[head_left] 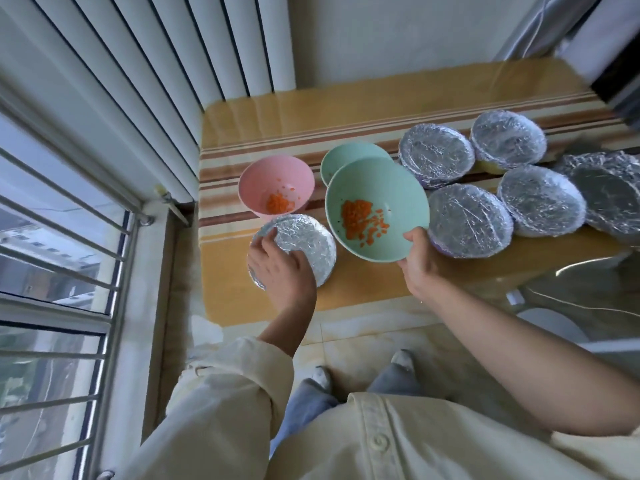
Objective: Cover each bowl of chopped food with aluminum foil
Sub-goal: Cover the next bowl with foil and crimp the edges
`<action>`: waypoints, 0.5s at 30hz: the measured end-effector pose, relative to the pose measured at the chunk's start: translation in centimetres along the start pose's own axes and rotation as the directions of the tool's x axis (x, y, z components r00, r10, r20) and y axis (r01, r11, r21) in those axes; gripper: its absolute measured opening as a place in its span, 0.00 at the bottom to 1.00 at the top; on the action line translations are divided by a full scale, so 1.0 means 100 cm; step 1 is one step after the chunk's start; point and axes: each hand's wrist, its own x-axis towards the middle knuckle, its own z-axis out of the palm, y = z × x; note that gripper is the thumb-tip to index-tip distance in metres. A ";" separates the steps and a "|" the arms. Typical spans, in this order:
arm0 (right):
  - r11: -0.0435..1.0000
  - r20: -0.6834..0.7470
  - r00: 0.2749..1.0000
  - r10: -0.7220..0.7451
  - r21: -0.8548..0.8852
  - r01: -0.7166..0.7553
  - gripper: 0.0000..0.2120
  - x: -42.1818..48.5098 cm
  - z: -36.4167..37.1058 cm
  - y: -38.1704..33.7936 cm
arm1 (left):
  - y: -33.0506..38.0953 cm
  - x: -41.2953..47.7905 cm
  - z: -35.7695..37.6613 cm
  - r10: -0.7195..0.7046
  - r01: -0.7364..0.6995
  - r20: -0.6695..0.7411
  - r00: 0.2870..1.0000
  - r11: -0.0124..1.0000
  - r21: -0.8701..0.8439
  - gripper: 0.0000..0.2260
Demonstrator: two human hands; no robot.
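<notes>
On the striped yellow cloth (346,109) stand 1 smooth pink bowl (277,181) holding diced orange bits and 1 far green bowl (346,161) with its contents hidden. The right hand (420,261) pinches the rim of 1 tilted green bowl (377,209) of orange bits. The left hand (280,271) curls its fingers over 1 crinkly foil-covered bowl (308,240) at the near left. 5 more foil-wrapped bowls (469,220) cluster at the right.

**Q:** Which bowls are uncovered?
**A:** Three. The pink bowl (277,183) stands upright with orange chopped bits inside. The large green bowl (377,188) is tilted and holds orange bits, and the right hand (420,261) grips its near rim. A second green bowl (346,161) behind it is mostly hidden.

**Q:** And the foil?
**A:** The left hand (280,271) grips a foil-covered bowl (306,237) just before the pink one. Five wrapped bowls (469,220) cluster at right under crinkled foil.
</notes>
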 end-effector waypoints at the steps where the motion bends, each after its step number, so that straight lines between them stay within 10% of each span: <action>1: 0.999 -0.027 0.999 -0.024 0.036 0.024 0.10 0.004 -0.014 -0.007 | 0.012 -0.005 0.010 0.059 -0.055 0.049 0.997 0.996 -0.076 0.19; 4: 0.993 -0.093 0.993 -0.066 0.095 0.075 0.11 0.015 -0.058 -0.030 | 0.051 -0.029 0.045 0.049 0.024 0.350 0.936 0.979 -0.201 0.12; 8: 0.985 -0.182 0.983 -0.038 0.157 0.067 0.10 0.035 -0.123 -0.052 | 0.087 -0.064 0.104 -0.212 0.372 0.697 0.685 0.925 -0.084 0.18; 15: 0.988 -0.326 0.943 -0.065 0.109 0.106 0.09 0.087 -0.223 -0.090 | 0.142 -0.098 0.179 -0.468 0.784 0.736 0.489 0.606 -0.136 0.31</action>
